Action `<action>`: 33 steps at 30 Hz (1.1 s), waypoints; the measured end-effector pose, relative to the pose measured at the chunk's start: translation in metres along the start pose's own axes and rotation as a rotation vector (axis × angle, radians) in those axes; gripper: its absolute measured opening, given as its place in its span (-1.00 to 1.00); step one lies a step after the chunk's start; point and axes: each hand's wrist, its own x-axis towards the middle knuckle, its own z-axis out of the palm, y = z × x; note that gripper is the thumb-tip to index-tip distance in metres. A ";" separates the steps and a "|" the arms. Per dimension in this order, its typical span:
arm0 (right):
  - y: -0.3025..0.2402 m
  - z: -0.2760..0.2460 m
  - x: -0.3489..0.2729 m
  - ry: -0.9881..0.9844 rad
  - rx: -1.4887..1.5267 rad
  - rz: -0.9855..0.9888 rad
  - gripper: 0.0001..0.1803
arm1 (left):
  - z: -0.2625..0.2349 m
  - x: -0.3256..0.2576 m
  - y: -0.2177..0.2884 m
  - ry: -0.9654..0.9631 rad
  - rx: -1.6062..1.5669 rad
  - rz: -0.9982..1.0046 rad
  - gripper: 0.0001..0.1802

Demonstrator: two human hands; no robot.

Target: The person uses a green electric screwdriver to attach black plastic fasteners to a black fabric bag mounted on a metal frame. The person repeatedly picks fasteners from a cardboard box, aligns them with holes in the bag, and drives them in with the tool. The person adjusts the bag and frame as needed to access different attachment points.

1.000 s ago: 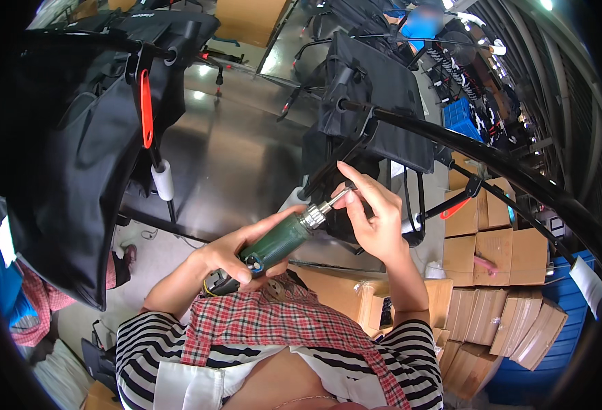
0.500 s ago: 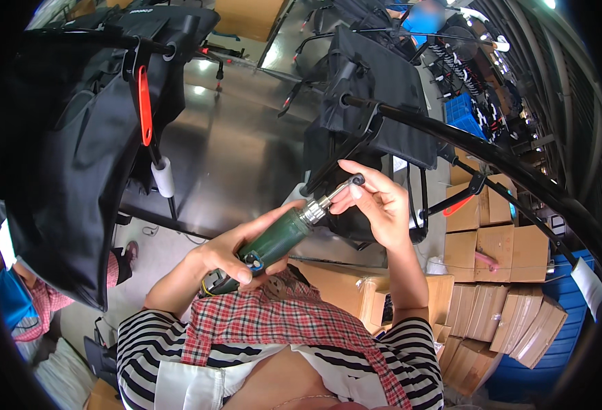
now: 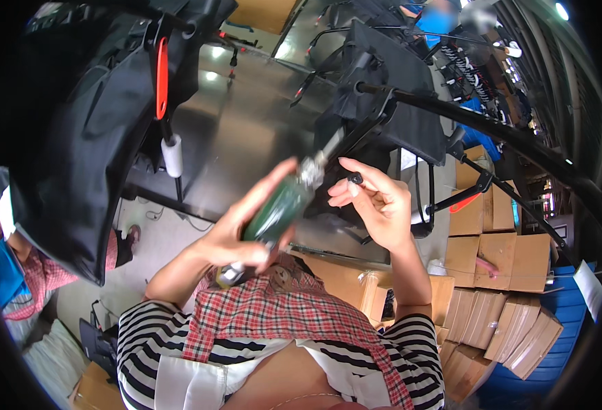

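At centre frame the left hand (image 3: 236, 239) grips a green driver (image 3: 277, 208) angled up, its tip beside the small black screw (image 3: 355, 179) pinched by the right hand (image 3: 376, 208), as if for loading.

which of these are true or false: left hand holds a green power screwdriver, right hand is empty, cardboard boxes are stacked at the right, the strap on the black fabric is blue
1. The left hand holds a green power screwdriver. True.
2. The right hand is empty. False: its fingertips pinch a small black part.
3. Cardboard boxes are stacked at the right. True.
4. The strap on the black fabric is blue. False: it is red-orange.
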 end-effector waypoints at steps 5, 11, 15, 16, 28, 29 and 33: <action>-0.003 0.026 -0.006 0.039 -0.341 -0.170 -0.57 | 0.004 0.020 -0.011 0.303 0.682 0.264 -0.25; -0.008 0.030 -0.003 0.038 -0.666 -0.322 -0.52 | 0.013 0.031 -0.026 0.446 0.821 0.379 -0.78; -0.015 0.038 -0.005 -0.001 -0.801 -0.328 -0.54 | 0.009 0.037 -0.038 0.504 0.907 0.480 -0.77; -0.014 0.040 -0.006 -0.003 -0.808 -0.336 -0.54 | 0.009 0.037 -0.039 0.515 0.908 0.486 -0.77; -0.010 0.048 -0.021 0.007 -0.835 -0.328 -0.55 | 0.016 0.027 -0.048 0.579 0.886 0.408 -0.79; -0.008 0.048 -0.023 0.013 -0.835 -0.332 -0.55 | 0.015 0.028 -0.052 0.586 0.900 0.434 -0.79; 0.000 0.045 -0.030 0.023 -0.739 -0.350 -0.58 | 0.018 0.026 -0.056 0.581 0.904 0.405 -0.81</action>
